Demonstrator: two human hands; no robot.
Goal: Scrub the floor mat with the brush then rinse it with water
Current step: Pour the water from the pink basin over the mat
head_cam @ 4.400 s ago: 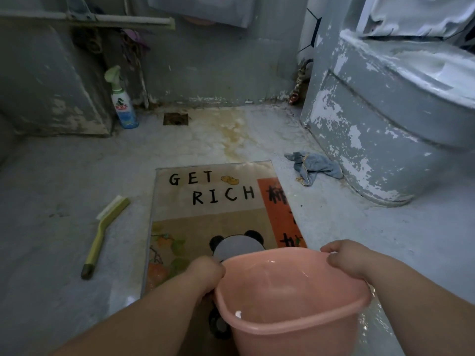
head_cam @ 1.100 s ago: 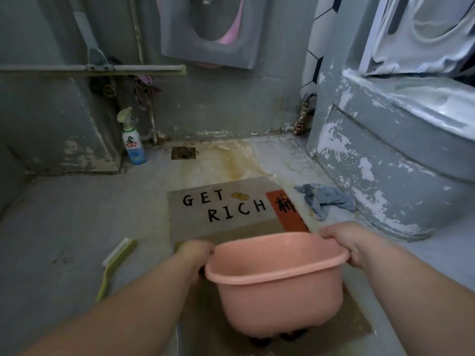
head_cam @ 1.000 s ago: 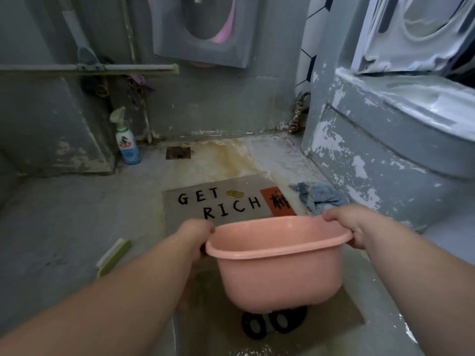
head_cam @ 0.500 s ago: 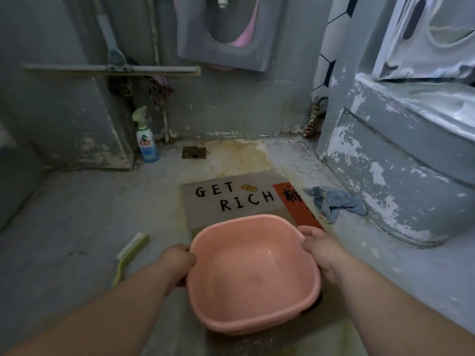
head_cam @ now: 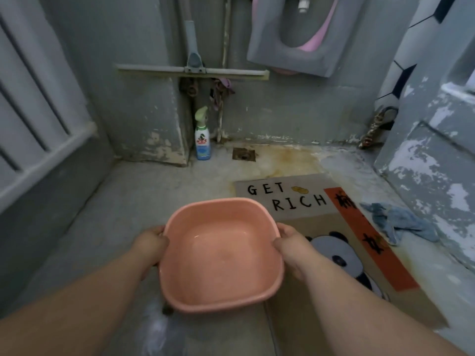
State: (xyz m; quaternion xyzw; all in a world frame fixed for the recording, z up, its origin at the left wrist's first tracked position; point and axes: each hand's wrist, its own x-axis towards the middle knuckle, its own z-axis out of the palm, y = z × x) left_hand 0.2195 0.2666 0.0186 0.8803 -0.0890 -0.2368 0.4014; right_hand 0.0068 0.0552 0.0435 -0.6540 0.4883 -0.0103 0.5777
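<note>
A pink plastic basin (head_cam: pixel 221 255) is held level above the floor, left of the mat, and looks empty apart from a wet sheen. My left hand (head_cam: pixel 151 242) grips its left rim and my right hand (head_cam: pixel 290 244) grips its right rim. The floor mat (head_cam: pixel 331 227), printed with "GET RICH", a panda and a red strip, lies wet and dark on the concrete floor to the right of the basin. The brush is hidden; only a dark tip (head_cam: pixel 167 309) shows under the basin's near edge.
A spray bottle (head_cam: pixel 202 140) stands by the back wall beside a floor drain (head_cam: pixel 243 154). A blue rag (head_cam: pixel 401 223) lies right of the mat by a peeling grey fixture (head_cam: pixel 431 181). A squeegee (head_cam: pixel 192 70) hangs on the wall. A radiator (head_cam: pixel 38 129) lines the left side.
The basin, tipped forward over the mat a second ago, has come back level and moved left off the mat. The view has swung left, and the brush is now covered by the basin.
</note>
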